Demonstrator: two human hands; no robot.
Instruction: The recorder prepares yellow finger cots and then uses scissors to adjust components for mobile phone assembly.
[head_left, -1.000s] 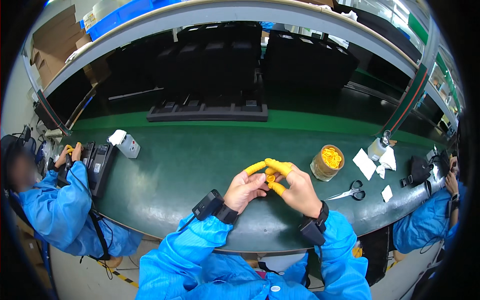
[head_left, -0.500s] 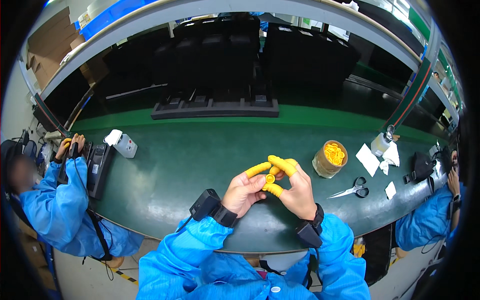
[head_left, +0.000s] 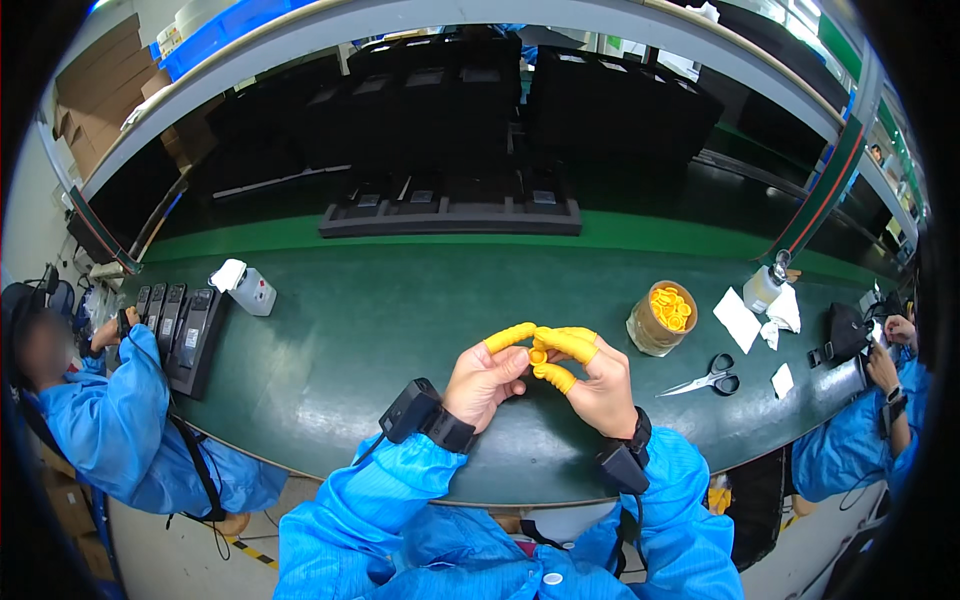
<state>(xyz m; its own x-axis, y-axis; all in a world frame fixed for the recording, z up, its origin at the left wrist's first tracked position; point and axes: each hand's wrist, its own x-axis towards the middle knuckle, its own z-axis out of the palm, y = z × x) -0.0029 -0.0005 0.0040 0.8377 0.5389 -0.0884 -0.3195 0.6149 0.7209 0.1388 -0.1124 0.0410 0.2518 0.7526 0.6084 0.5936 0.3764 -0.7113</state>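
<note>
A small rolled yellow finger cot (head_left: 538,356) is pinched between my two hands above the green table. My left hand (head_left: 482,385) is closed on it from the left, its thumb bare and its index finger covered by a yellow cot. From the right, my right hand (head_left: 603,388) reaches in with yellow cots on its thumb and at least two fingers, their tips touching the small cot. Just how the fingertips grip it is partly hidden. Right of my hands stands a round brown tub (head_left: 652,330) of rolled yellow finger cots (head_left: 671,309).
Scissors (head_left: 712,377), white cloths (head_left: 737,319) and a pump bottle (head_left: 763,288) lie or stand to the right. A white bottle (head_left: 248,288) and a black tray (head_left: 197,340) are left. Another black tray (head_left: 450,222) sits at the back. Co-workers sit on both sides.
My right fingertips have closed in on the small cot, and my left index tip meets them. The back tray has slid right. The co-workers' hands have moved on both sides.
</note>
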